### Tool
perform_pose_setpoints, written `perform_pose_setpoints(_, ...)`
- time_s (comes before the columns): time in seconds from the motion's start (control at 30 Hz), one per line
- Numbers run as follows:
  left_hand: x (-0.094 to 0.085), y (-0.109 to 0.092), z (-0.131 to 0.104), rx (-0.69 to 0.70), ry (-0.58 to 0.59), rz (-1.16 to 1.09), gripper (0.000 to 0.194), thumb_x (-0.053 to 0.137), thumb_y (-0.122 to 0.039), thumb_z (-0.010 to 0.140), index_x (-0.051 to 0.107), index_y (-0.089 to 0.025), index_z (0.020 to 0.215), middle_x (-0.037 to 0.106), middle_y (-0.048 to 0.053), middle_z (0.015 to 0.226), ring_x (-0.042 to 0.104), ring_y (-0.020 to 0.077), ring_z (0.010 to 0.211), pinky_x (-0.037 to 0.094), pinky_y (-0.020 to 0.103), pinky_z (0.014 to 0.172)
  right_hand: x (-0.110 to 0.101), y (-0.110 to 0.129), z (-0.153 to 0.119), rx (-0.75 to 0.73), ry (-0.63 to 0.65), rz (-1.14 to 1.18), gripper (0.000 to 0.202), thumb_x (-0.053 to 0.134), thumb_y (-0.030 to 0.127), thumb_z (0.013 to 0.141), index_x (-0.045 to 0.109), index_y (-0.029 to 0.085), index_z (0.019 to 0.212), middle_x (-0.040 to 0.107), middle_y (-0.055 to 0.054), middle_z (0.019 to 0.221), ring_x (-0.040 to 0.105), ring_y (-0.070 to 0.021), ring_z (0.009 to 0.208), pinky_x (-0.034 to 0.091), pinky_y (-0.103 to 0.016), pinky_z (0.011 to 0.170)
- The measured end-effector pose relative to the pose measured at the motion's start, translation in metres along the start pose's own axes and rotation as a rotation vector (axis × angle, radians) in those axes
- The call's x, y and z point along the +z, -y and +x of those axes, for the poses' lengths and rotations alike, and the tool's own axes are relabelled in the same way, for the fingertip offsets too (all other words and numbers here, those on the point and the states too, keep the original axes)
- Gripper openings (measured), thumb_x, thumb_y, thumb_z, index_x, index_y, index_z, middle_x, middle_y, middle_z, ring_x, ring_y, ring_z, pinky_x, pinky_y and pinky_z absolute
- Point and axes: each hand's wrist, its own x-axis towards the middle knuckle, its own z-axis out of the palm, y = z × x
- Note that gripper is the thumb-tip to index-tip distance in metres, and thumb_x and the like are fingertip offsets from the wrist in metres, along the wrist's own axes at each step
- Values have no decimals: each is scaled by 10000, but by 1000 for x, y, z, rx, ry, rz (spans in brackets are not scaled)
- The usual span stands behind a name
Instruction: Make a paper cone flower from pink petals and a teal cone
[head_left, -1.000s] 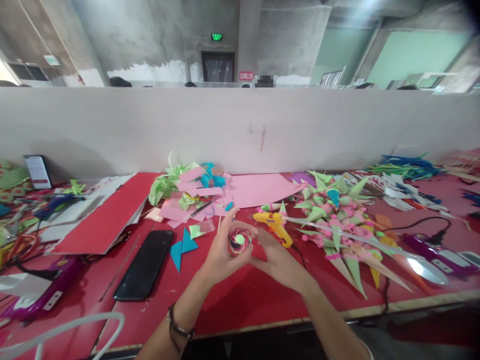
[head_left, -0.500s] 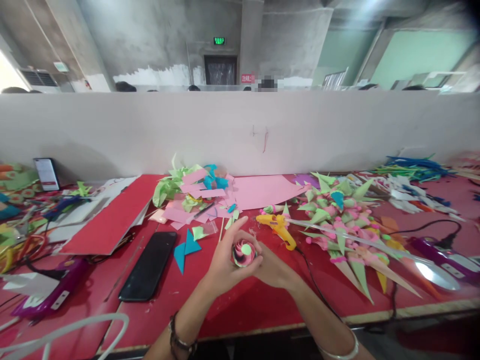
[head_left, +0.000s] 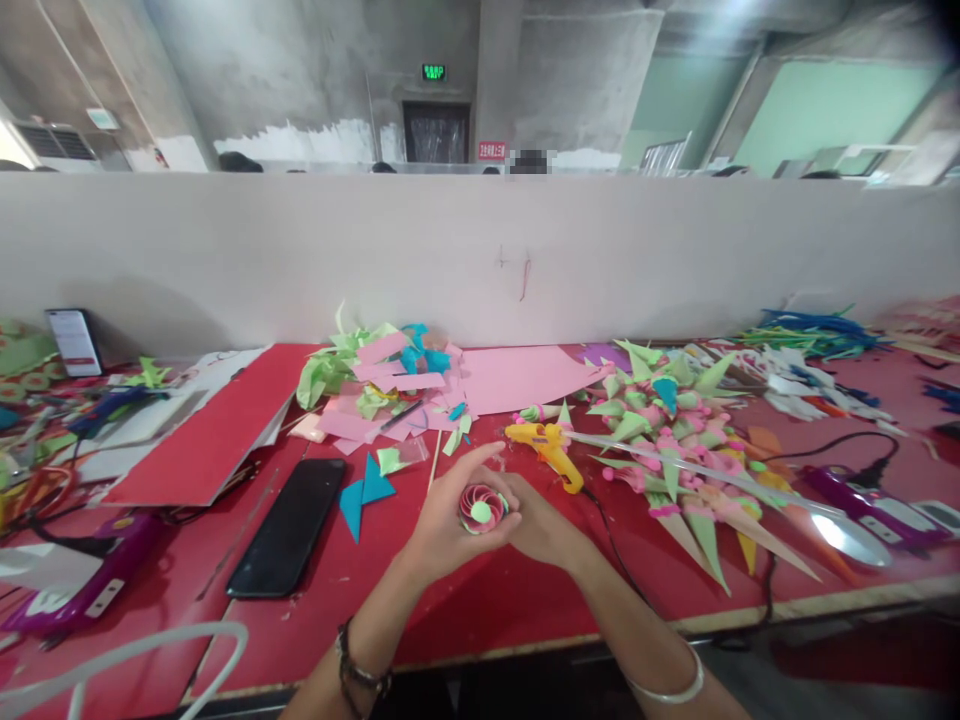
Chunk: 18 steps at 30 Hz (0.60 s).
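Observation:
Between my hands, above the red table, is a small round craft piece (head_left: 481,509) with pink swirled folds and a pale green disc at its end, which faces me. My left hand (head_left: 450,515) is closed around it, the thumb below and the index finger curved above. My right hand (head_left: 536,525) is closed against its right side, and most of those fingers are hidden behind the piece. Just beyond my hands lies a yellow hot glue gun (head_left: 551,450) with a long clear glue stick in its back. Blue folded paper pieces (head_left: 366,490) lie to the left.
A black phone (head_left: 286,528) lies at left, beside a red board (head_left: 202,430). Pink and green paper scraps (head_left: 390,380) are heaped at the back. Many pink and green cone-shaped pieces (head_left: 675,450) pile up at right, near a purple power strip (head_left: 862,510). A white partition (head_left: 337,255) stands behind.
The craft piece has turned in my hands: its pink swirl now faces me more fully, and the dark gap beside it is gone. The whole view has shifted slightly.

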Motion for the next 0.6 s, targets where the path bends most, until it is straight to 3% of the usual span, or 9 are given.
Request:
perform_pose_setpoints(0.2,2,2,0,-1,-8,-68,496,584,-134,720,386,-224,1167,569,-15,710,572,133,664,481,265,646,-4,-2,-3,9,10,-141,126,476,126,727,590,169,759,601,-1,740,558,-146,729,446,-242,636)
perform_pose_setpoints(0.37,0,1,3,5,7,-117,427,582,-136,722,432,-209,1115,591,22,812,580,147,726,484,273,659,-4,-5,-1,15,29,-214,108,466,137,751,565,169,778,592,-13,771,549,-150,776,443,-255,676)
perform_pose_setpoints(0.6,-4,-1,5,9,-23,-72,285,573,-137,739,496,-181,1009,558,-6,720,556,112,654,466,245,645,-6,-14,2,-18,62,-205,77,468,116,742,517,162,779,554,-4,764,515,-135,737,423,-228,623)
